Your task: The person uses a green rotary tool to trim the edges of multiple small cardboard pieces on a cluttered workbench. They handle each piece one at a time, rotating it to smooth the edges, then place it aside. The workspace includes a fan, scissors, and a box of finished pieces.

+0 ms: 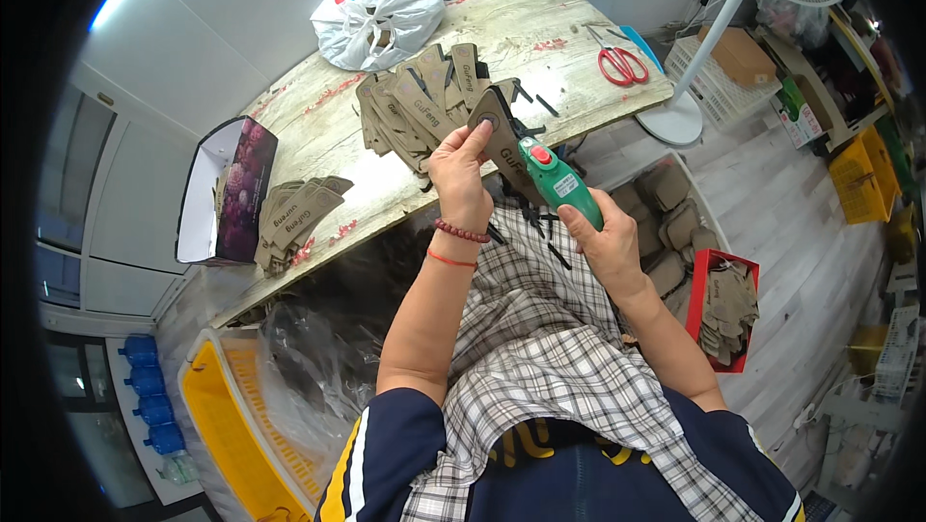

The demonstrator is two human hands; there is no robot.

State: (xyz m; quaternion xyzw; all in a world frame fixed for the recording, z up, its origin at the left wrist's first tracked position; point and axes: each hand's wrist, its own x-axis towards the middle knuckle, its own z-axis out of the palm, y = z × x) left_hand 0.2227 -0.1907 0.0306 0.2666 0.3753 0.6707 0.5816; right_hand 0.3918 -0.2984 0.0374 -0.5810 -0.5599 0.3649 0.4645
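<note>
My left hand (461, 167) pinches a flat brown fabric piece (502, 141) with dark printing, held up over the table's front edge. A green handheld power tool with a red button (559, 180) is gripped in my right hand (613, 244), and its head meets the dark edge of that piece. Its working tip is too small to make out. Behind my left hand lies a fanned pile of similar brown pieces (415, 102). Short black strips (547, 105) are scattered on the table, and more black strips (558, 255) lie on my checked apron (540, 329).
On the pale table (540, 6) are a white plastic bag (376, 15), red-handled scissors (622, 66), a flowered box (241, 192) and a smaller stack (299, 218). Beside my right arm stand a bin of brown pieces (666, 184) and a red box (696, 310). A yellow crate (227, 416) stands left.
</note>
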